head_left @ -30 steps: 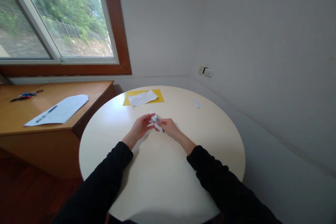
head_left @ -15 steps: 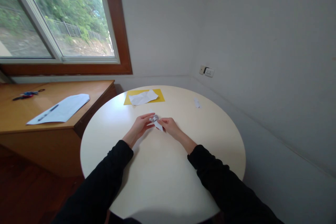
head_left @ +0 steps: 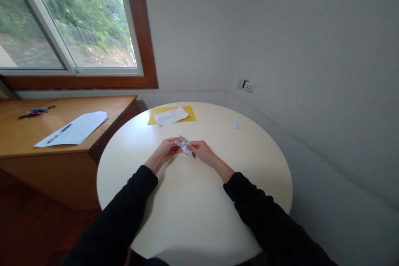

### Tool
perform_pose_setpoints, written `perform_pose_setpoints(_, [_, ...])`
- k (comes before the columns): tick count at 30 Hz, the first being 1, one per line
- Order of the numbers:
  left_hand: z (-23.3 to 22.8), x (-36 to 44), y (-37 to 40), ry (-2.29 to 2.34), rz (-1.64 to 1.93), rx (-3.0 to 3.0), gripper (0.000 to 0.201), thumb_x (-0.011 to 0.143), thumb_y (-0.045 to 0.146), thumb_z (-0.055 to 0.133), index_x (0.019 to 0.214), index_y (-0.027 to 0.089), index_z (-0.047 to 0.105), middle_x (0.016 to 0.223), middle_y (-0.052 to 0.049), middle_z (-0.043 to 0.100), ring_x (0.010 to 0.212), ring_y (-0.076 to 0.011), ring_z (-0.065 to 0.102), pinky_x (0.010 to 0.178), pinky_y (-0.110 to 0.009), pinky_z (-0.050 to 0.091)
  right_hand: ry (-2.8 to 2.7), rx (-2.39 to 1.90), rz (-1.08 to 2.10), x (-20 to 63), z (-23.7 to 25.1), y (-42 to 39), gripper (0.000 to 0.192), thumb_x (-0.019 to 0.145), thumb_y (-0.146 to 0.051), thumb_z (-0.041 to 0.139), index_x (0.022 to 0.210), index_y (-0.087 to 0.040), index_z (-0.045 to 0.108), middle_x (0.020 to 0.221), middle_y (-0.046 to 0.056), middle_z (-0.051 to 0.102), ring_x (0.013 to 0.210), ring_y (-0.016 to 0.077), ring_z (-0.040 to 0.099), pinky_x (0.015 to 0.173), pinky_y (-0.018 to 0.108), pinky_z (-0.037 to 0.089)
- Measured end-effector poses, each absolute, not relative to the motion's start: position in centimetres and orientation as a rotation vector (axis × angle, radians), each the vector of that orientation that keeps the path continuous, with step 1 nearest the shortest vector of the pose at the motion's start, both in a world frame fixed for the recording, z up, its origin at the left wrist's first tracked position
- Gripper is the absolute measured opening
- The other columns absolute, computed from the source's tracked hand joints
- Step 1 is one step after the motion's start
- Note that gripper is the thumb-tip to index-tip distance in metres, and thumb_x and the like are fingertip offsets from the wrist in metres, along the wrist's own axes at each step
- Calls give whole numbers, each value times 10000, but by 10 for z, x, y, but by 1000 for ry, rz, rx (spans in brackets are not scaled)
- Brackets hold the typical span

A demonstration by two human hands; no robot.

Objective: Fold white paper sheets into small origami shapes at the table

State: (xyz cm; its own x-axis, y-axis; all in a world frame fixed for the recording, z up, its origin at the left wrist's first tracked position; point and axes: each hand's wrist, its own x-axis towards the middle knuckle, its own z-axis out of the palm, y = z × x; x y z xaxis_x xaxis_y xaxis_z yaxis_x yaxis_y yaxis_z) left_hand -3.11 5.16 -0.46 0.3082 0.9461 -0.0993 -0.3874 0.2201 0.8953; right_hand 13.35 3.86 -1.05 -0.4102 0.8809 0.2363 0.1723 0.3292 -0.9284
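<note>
A small piece of folded white paper (head_left: pixel 185 147) with pointed flaps is held between my two hands, just above the round cream table (head_left: pixel 187 208). My left hand (head_left: pixel 164 149) grips its left side, thumb and fingers closed on the folds. From the right, my right hand (head_left: pixel 202 151) pinches the paper between thumb and fingers. Parts of the paper are hidden behind the fingertips, so its full shape cannot be made out.
Toward the table's far edge lies a creased white sheet (head_left: pixel 171 116) on a yellow sheet (head_left: pixel 191 114). A small paper scrap (head_left: pixel 234 123) rests at the right. On the wooden desk (head_left: pixel 118 112) are white sheets (head_left: pixel 77 131), a pen (head_left: pixel 60 133) and scissors (head_left: pixel 36 111).
The folded paper has turned a little between my hands, and a pointed flap now stands up at its top. My left fingers have shifted slightly around it.
</note>
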Motion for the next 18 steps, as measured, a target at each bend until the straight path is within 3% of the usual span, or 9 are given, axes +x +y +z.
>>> perform_pose_setpoints(10, [-1,-28,47,820,1103,885,120,645,48,604,750,72,657,667,-76,637,577,-135,588,590,-248,470,-1802,-975,1187,132,-9,36,381,689,-508,553,581,-143,529,504,-38,427,471,72,338,482,229,258])
perform_pose_setpoints(18, [-7,-29,55,730,1103,636,85,731,55,548,675,104,590,585,-18,583,532,-90,561,590,-211,480,-1713,-960,1242,130,-9,38,392,668,-521,567,590,-138,534,554,-12,499,518,85,410,528,236,309])
